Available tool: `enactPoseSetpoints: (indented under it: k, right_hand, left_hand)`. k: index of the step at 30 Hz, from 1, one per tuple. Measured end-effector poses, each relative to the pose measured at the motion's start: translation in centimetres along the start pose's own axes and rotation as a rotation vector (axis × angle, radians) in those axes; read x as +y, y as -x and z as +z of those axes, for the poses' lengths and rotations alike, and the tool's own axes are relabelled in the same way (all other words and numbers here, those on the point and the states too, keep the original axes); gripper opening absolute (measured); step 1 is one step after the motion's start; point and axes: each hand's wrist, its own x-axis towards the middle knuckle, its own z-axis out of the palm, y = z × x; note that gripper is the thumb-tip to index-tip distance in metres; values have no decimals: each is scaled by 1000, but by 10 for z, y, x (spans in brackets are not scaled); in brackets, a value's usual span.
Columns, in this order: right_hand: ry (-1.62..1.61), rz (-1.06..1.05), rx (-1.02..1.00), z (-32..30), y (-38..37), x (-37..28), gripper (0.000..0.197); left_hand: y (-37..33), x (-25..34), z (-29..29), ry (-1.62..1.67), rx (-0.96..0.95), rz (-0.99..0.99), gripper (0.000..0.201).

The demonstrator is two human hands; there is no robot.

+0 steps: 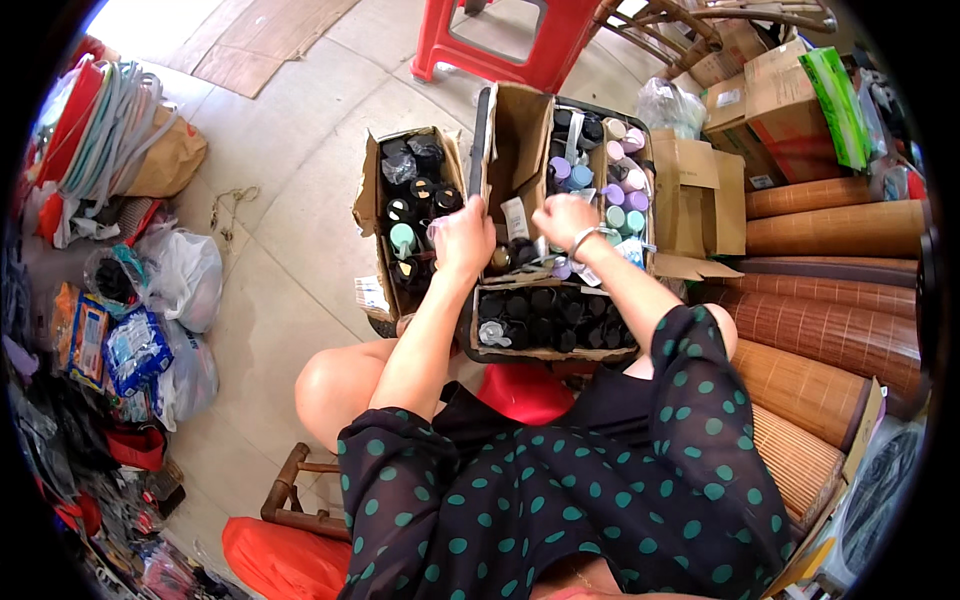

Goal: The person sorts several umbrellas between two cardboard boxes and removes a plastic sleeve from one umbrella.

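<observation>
My left hand (465,237) is closed at the near left side of a tall open cardboard box (517,130); what its fingers grip, if anything, is hidden. Across the gap, my right hand (566,220), with a pale bracelet at the wrist, is also closed, its contents hidden. Between and below them, a white tag (515,217) and a few dark round tops (500,260) show inside the box. To the right stand several pastel round-topped cylinders (615,195). A narrow carton of black-topped ones (422,190) is on the left, and another black group (545,318) sits nearest me.
A red plastic stool (505,45) stands beyond the boxes. Rolled bamboo mats (820,310) and cartons (785,110) line the right side. Plastic bags (185,270) and packaged goods crowd the left. A bamboo chair frame (290,490) is near my left knee.
</observation>
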Motion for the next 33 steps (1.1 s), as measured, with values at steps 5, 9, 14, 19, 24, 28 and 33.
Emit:
enactPoseSetpoints:
  k: [5, 9, 14, 19, 24, 28, 33]
  right_hand:
    - [-245, -233, 296, -80, 18, 8, 35]
    - [-376, -303, 407, -188, 24, -15, 43]
    - [-4, -68, -89, -108, 22, 25, 77]
    - [-196, 92, -140, -23, 6, 30, 78]
    - [-101, 85, -148, -34, 14, -3, 46]
    - [-94, -7, -123, -53, 35, 1, 43]
    - [-139, -189, 116, -134, 71, 12, 45]
  left_hand:
    - [-9, 33, -26, 50, 9, 32, 16]
    - [-6, 25, -31, 84, 26, -51, 17]
    - [-1, 35, -33, 28, 14, -75, 19]
    - [18, 36, -31, -108, -106, -85, 36]
    - [23, 29, -33, -141, -117, 5, 33]
    - [33, 38, -42, -126, -26, 104, 30]
    - [44, 114, -118, 31, 65, 238, 25]
